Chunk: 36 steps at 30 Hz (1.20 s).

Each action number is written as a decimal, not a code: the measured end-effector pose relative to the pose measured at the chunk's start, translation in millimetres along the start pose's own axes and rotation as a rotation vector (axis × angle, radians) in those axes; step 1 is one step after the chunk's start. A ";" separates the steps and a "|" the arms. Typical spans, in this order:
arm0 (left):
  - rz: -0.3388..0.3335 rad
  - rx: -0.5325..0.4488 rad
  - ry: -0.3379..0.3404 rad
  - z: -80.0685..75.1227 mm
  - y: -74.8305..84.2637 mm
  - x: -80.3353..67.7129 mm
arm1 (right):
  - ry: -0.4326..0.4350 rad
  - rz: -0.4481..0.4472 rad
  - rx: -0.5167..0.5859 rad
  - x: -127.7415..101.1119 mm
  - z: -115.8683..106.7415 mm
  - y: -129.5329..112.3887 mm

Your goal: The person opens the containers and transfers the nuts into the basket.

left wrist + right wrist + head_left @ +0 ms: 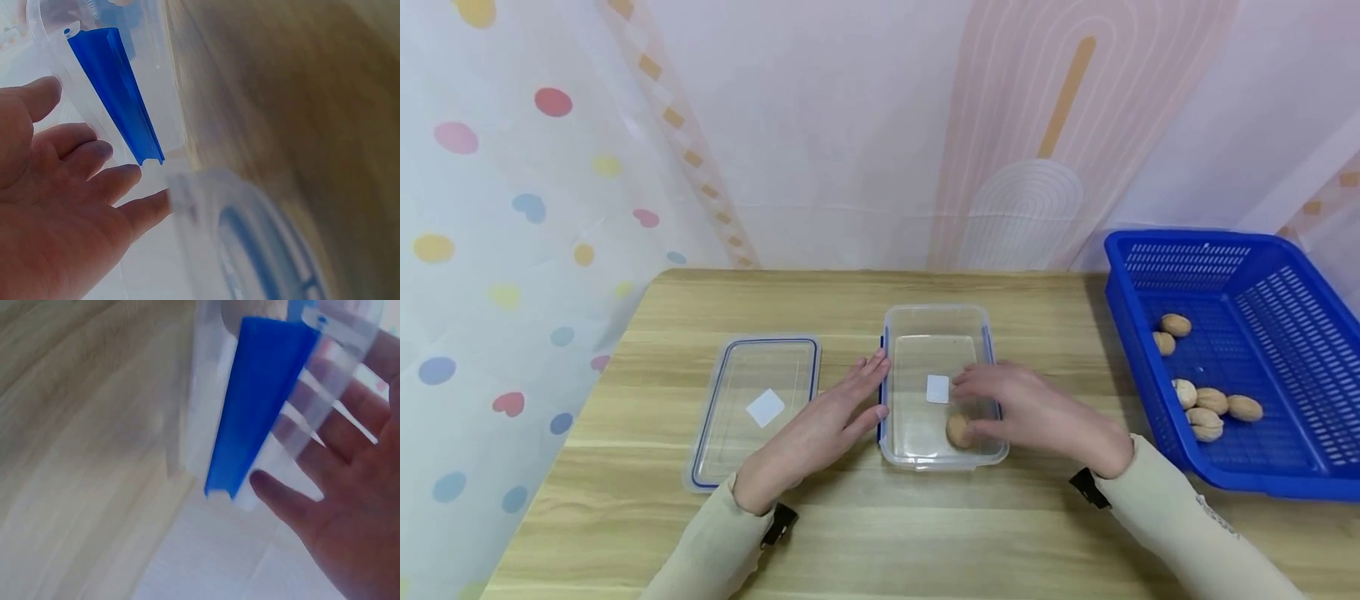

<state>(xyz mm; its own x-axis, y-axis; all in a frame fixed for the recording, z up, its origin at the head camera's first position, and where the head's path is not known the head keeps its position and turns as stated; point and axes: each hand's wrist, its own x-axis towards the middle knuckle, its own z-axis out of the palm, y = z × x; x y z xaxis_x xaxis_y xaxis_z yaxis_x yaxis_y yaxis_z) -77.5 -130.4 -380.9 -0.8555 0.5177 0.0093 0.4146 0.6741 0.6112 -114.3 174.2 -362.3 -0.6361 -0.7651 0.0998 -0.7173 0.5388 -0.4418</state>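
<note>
A clear plastic box [917,450] with blue side clips stands on the table, a white square label on its floor. One walnut [958,432] lies inside, near the front right. My left hand [820,429] has its fingers extended at the box's left wall, beside the blue clip [115,94]. Over the right wall reaches my right hand [1030,408], its fingers spread and loosely bent. Its thumb is by the walnut, but whether it touches cannot be made out. In the right wrist view the walnut [250,309] shows partly behind the blue clip [259,406].
Left of the box lies a clear lid [741,367] with a blue seal and white label, close to my left forearm. A blue plastic basket [1270,479] with several walnuts [1212,400] stands at the right. A patterned cloth [850,125] hangs behind the wooden table [880,550].
</note>
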 end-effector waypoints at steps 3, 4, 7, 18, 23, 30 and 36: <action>0.004 -0.001 0.005 0.4 -0.3 -0.4 | 0.094 -0.022 -0.023 -4.0 -4.3 1.0; 0.006 0.000 0.008 0.4 -0.5 -0.5 | 0.110 -0.032 -0.034 -4.5 -5.3 0.7; 0.004 0.001 0.013 0.1 -1.0 -1.2 | 0.105 -0.076 -0.095 -3.5 -6.5 -2.0; 0.002 0.002 0.015 -0.2 -1.7 -2.4 | -0.120 -0.144 -0.196 11.5 6.4 -8.9; -0.009 -0.003 0.009 -0.4 -1.1 -2.3 | -0.133 -0.147 -0.227 15.7 11.4 -9.4; -0.014 -0.010 0.010 0.7 -0.4 -1.7 | -0.084 -0.154 -0.194 17.2 19.1 -7.3; -0.013 -0.008 0.004 0.8 0.2 -0.9 | -0.092 -0.072 -0.096 15.8 17.6 -8.1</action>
<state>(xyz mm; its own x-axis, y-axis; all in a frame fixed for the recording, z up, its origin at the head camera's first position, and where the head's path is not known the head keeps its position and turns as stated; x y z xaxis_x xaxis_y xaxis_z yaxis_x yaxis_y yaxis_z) -76.4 -130.3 -381.4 -0.8622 0.5065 0.0043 0.4005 0.6765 0.6180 -113.5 151.5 -372.9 -0.5563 -0.8298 0.0444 -0.7869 0.5089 -0.3491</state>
